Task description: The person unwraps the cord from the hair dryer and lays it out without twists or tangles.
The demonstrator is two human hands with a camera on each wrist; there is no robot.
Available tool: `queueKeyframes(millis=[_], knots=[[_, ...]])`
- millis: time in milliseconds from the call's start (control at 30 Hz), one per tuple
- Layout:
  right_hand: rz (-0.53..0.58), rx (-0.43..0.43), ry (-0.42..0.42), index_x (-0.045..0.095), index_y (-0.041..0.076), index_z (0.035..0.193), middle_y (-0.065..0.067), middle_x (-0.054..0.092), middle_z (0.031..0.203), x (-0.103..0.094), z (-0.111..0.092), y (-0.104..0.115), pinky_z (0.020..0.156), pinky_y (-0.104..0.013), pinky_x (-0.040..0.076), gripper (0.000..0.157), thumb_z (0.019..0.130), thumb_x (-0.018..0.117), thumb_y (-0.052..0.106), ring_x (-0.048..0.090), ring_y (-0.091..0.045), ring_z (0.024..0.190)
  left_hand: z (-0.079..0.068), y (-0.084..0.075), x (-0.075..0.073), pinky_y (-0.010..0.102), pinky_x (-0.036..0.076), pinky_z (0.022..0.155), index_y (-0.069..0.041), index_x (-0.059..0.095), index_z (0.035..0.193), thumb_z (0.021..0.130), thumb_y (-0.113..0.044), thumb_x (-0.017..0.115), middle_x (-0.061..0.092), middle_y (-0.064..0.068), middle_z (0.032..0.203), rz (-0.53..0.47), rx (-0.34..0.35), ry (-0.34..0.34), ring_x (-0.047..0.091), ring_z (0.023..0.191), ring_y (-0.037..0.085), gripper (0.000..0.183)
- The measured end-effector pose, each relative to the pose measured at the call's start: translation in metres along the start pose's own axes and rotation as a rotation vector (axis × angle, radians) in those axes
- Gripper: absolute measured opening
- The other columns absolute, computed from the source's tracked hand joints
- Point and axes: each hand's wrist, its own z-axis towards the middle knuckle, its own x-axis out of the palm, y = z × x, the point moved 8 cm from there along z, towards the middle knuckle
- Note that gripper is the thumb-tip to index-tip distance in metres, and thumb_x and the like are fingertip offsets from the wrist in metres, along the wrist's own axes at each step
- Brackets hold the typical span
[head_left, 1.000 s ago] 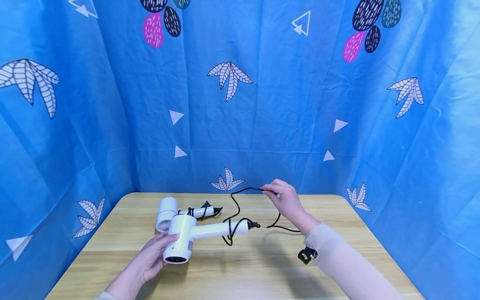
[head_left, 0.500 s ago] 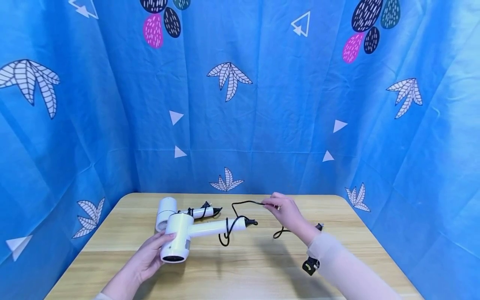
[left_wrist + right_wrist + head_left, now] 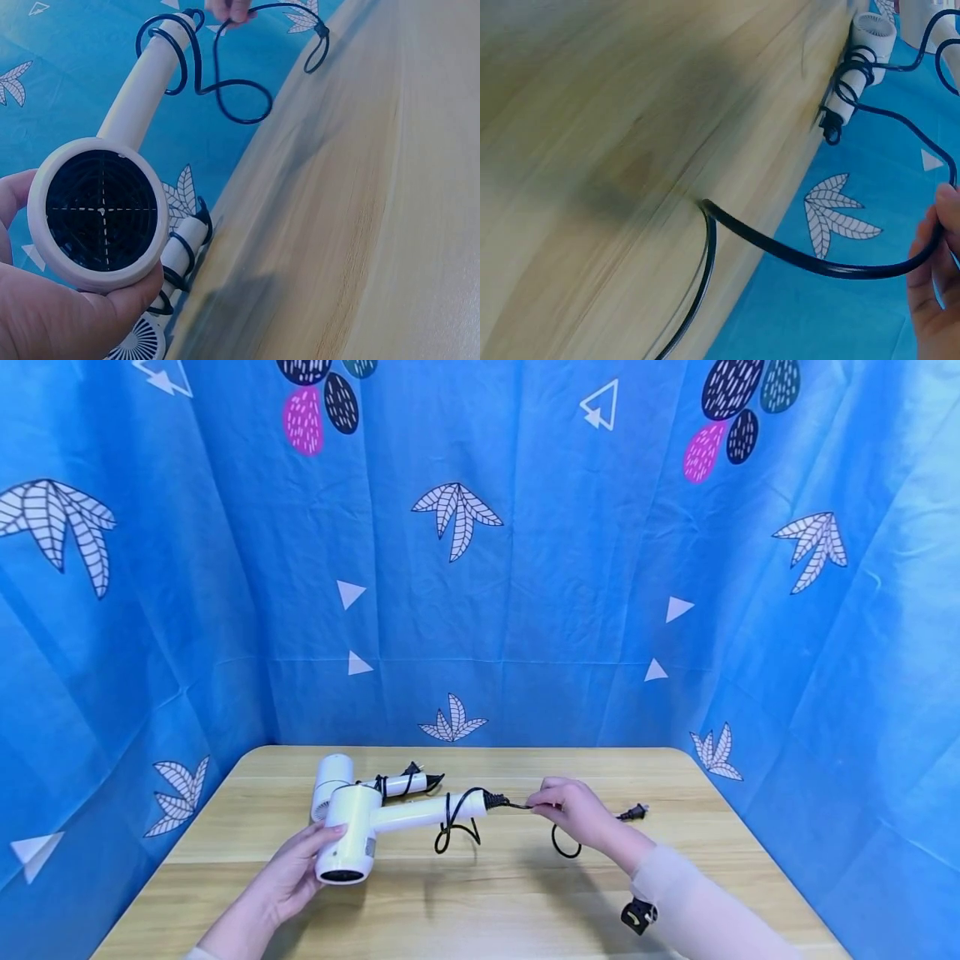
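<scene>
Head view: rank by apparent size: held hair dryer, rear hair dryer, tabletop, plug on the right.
Largest to smallest:
1. tabletop
2. held hair dryer
3. rear hair dryer, partly hidden
4. plug

Apparent size only: the held one is nearer the camera, so which dryer is really bigger is unsure.

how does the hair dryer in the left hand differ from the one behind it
The held dryer is raised in the left hand; the rear dryer lies on the table. The held dryer's cord loops loosely round its handle and runs to the right hand; the rear dryer's cord wraps its handle in several turns. The held dryer shows a dark round end, the rear dryer a slatted one. Both are white with black cords.
</scene>
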Motion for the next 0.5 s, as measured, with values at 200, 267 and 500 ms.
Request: queueKeyframes(millis=[200, 267, 500], knots=[[0.039, 0.018, 0.093, 0.078, 0.009, 0.100, 0.009, 0.063, 0.082, 0.000, -0.010, -0.003, 0.062, -0.020, 0.050, 0.015, 0.088, 0.073, 0.001, 0.055, 0.000, 0.072, 0.001, 0.000, -0.001, 0.034, 0.052, 0.095, 0.003, 0.008, 0.155, 0.103, -0.022, 0.053, 0.067, -0.001, 0.109, -0.006, 0.000, 0.003, 0.066, 0.103, 0.016, 0.073], [0.045, 0.020, 0.115, 0.078, 0.009, 0.100, 0.009, 0.063, 0.083, 0.000, -0.013, -0.004, 0.064, -0.021, 0.051, 0.015, 0.088, 0.073, 0.000, 0.056, 0.000, 0.073, 0.001, 0.001, -0.001, 0.034, 0.052, 0.095, 0.003, 0.007, 0.155, 0.103, -0.022, 0.053, 0.067, -0.002, 0.109, -0.007, -0.001, 0.006, 0.066, 0.104, 0.016, 0.074], [0.022, 0.026, 0.189, 0.079, 0.011, 0.098, 0.009, 0.062, 0.082, 0.002, -0.020, -0.008, 0.066, -0.021, 0.051, 0.015, 0.087, 0.074, 0.002, 0.056, 0.000, 0.074, 0.002, 0.003, -0.002, 0.035, 0.052, 0.096, 0.002, 0.004, 0.156, 0.103, -0.023, 0.052, 0.067, -0.001, 0.110, -0.002, -0.009, -0.004, 0.065, 0.104, 0.016, 0.076]])
